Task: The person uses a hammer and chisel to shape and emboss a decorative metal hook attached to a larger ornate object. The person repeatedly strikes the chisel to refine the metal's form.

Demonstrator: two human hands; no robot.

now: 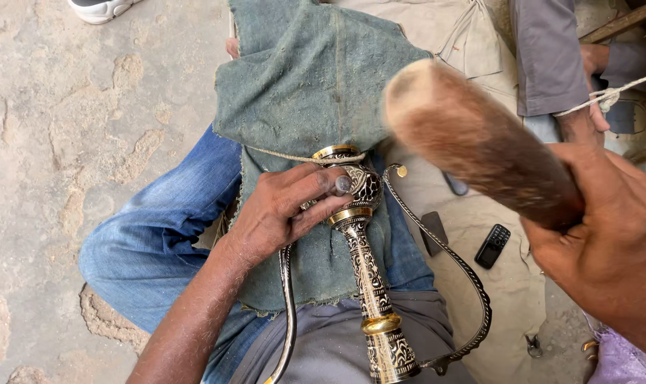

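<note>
An ornate black-and-brass engraved metal vessel (pixel 369 274) with a long neck lies across my lap on a green-grey cloth (pixel 309 78). My left hand (pixel 284 206) rests on its rounded body and pins a small dark metal tool (pixel 343 184) against it with thumb and fingers. My right hand (pixel 611 249) grips a thick wooden mallet (pixel 472 139), raised above and to the right of the vessel, blurred. A thin curved decorated handle (pixel 465 270) arcs off the vessel's right side. A cord (pixel 287 154) runs across the cloth near the vessel's rim.
My jeans-clad left knee (pixel 152 235) juts over a cracked stone floor (pixel 67 142). A small black phone (pixel 492 246) and a dark flat piece (pixel 434 232) lie on beige cloth to the right. Another person's hand (pixel 586 117) and grey sleeve are at the upper right. A white shoe (pixel 99 8) shows at the top left.
</note>
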